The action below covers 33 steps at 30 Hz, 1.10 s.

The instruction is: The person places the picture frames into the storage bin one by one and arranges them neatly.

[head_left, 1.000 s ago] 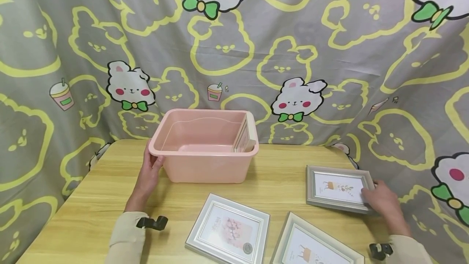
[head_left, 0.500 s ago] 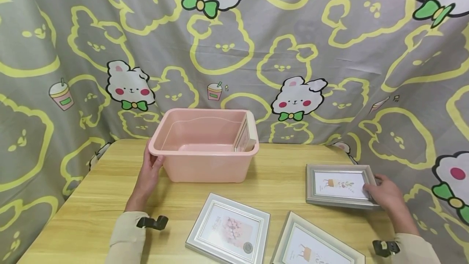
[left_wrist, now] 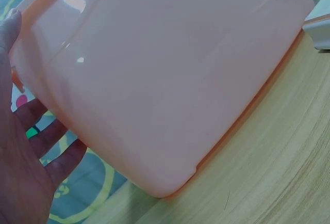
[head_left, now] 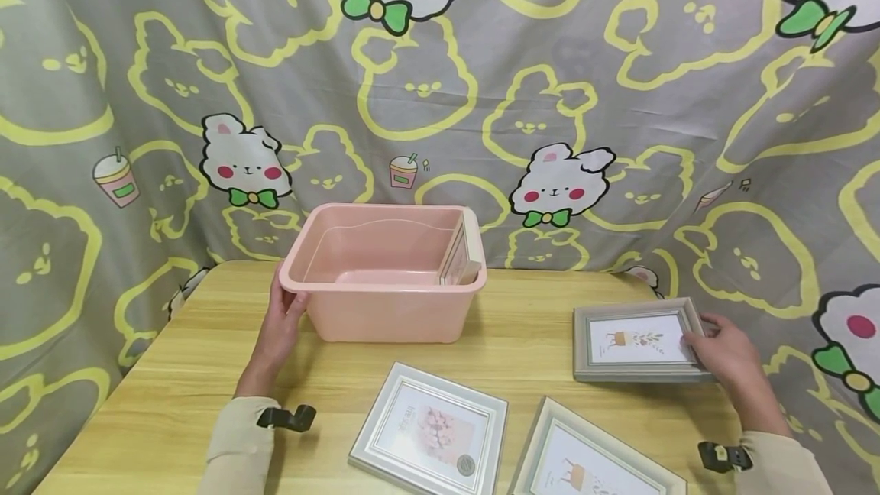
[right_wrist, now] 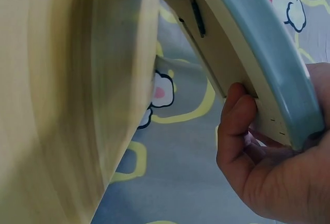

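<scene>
A pink plastic bin [head_left: 385, 315] stands on the table, a picture frame [head_left: 462, 254] upright inside its right end. My left hand [head_left: 280, 327] holds the bin's front left corner below the rim, thumb at the front and fingers along the left side [left_wrist: 38, 152]. On the right, my right hand [head_left: 730, 350] grips a grey picture frame [head_left: 584, 342] by its right end. Its thumb lies over the front edge while curled fingers [right_wrist: 240, 113] press the brown back. That frame is tilted, its far right corner raised, its plant picture facing up.
Two more picture frames lie face up near the table's front: a silver one [head_left: 433, 430] with a pink flower print in the middle, and a cream one [head_left: 591, 457] right of it, cut off by the view. A patterned curtain [head_left: 426, 98] hangs behind the table [head_left: 522, 327].
My right hand has shifted slightly right, and its fingers have gone under the grey frame. The frame's right end has tilted up. My left hand and the bin stay put.
</scene>
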### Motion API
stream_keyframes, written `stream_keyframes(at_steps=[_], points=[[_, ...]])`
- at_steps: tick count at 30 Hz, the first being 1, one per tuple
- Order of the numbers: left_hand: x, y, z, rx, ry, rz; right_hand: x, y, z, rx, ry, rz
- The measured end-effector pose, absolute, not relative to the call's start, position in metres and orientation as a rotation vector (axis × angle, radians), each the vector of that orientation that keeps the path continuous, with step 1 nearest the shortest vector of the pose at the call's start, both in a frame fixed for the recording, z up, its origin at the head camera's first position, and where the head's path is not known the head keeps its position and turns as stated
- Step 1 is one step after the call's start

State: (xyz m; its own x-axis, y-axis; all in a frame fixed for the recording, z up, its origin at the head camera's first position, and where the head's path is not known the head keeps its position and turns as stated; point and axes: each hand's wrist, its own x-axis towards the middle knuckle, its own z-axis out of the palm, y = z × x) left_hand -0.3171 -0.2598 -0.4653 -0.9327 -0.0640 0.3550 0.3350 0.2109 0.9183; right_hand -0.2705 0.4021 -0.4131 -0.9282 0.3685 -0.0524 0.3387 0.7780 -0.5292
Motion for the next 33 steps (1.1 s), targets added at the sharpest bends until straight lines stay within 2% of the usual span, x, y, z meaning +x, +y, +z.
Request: stream_keyframes(at_steps=[23, 33], points=[[-0.316, -0.260, -0.463, -0.262, -2.170, -1.771, -0.276, 0.394, -0.405, -0.616, -2.856, 1.049], [-0.316, -0.259, -0.464, -0.269, -2.158, -1.782, -0.275, 0.384, -0.393, -0.494, -2.861, 1.188]])
